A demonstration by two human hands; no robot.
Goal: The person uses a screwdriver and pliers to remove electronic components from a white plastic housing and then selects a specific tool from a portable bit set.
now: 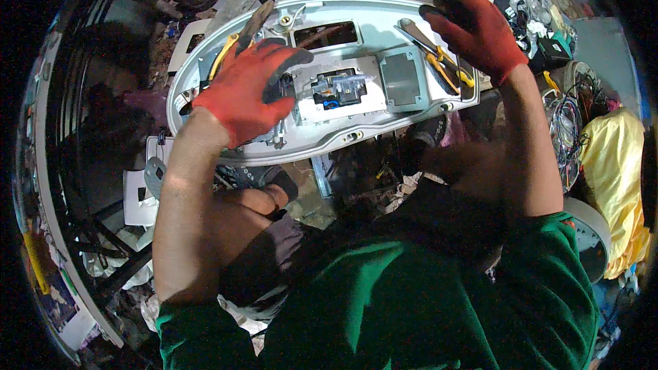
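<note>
Pale oval housing (377, 12) lies in front of us, beyond our bent legs, with its hollow side facing up and its long axis running from left to right. Our left hand (250, 85), in a red glove with dark fingertips, is over the left part of the housing; its fingers bend and its thumb stands apart, but we cannot tell whether it grasps anything. Our right hand (480, 31), gloved the same way, is over the right end with index finger and thumb spread apart, released from any thing we can see. Near it, inside the housing, lie yellow-handled tools (441, 70). Between our hands sits a light metal plate (375, 89), whose cutout shows a mechanism (345, 85) with a blue part at its lower edge. Just right of that plate we see a grey rectangular panel (404, 79). Beside our left hand, a yellow handle (223, 55) and a brown handle (256, 24) rest near the left rim. Farther right, well apart from the housing, are tangled cables (567, 140) and a crumpled yellow cloth (610, 178).
</note>
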